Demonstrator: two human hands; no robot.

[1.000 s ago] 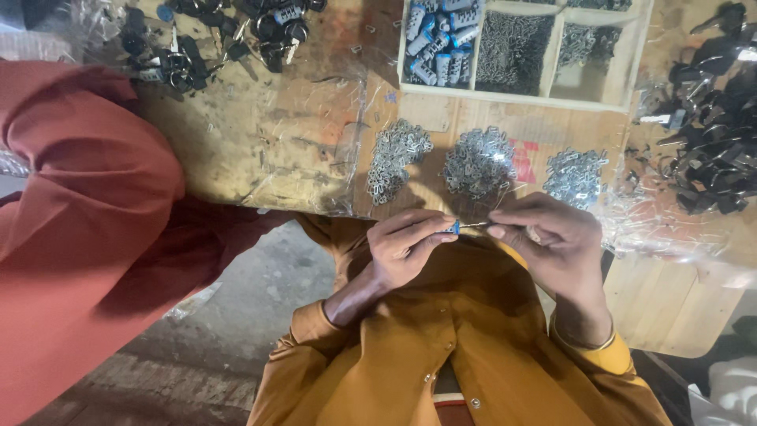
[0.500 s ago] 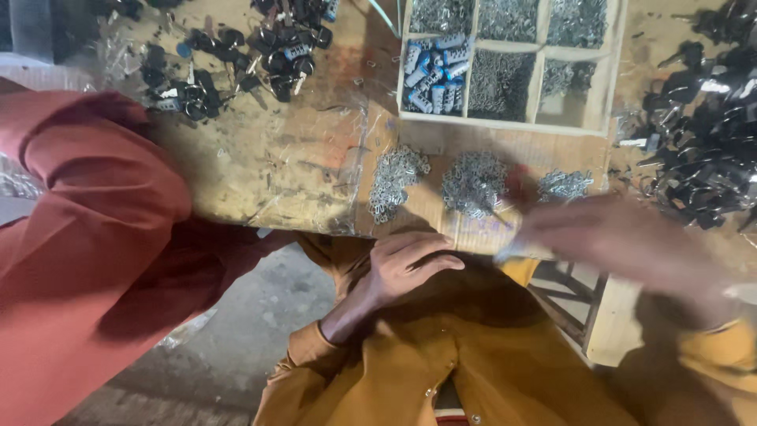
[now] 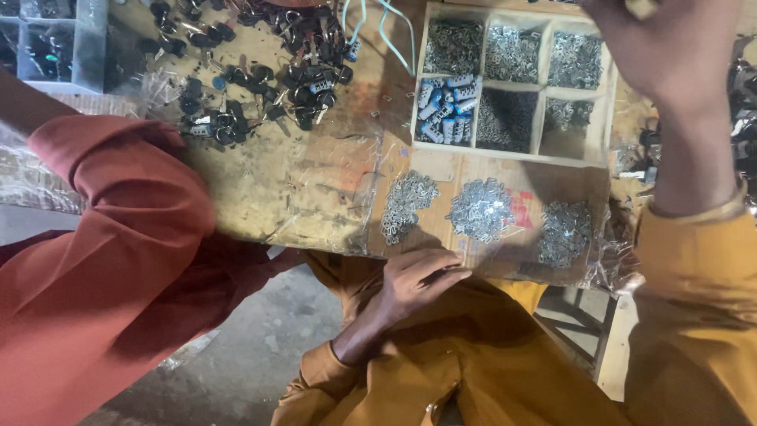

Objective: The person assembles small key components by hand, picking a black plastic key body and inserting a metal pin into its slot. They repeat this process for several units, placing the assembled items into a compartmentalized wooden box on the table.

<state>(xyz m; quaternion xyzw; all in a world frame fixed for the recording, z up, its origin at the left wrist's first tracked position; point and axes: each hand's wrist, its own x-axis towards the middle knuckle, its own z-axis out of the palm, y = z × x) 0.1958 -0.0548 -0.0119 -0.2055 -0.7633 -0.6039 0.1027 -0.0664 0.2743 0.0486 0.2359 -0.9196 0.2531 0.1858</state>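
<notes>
My left hand (image 3: 418, 280) rests at the near edge of the work table, fingers loosely curled, touching the cardboard sheet (image 3: 441, 170) just below a pile of small silver metal parts (image 3: 406, 205). It holds nothing that I can see. My right hand (image 3: 670, 55) is raised far forward at the top right, above the wooden compartment tray (image 3: 418, 95), back of the hand toward me. Its fingertips are cut off by the frame edge, so any object in them is hidden. Two more silver piles (image 3: 481, 209) (image 3: 564, 233) lie on the cardboard.
The tray holds silver parts and a compartment of blue pieces (image 3: 445, 106). Several black parts (image 3: 260, 71) are scattered at the back left, with more at the right edge (image 3: 741, 87). Another person's red sleeve (image 3: 118, 237) fills the left. A clear plastic box (image 3: 47, 35) sits far left.
Both hands were together in front of me pinching a small blue-tipped part. My right hand has swung up and forward to the top right; my left has settled on the table edge.
</notes>
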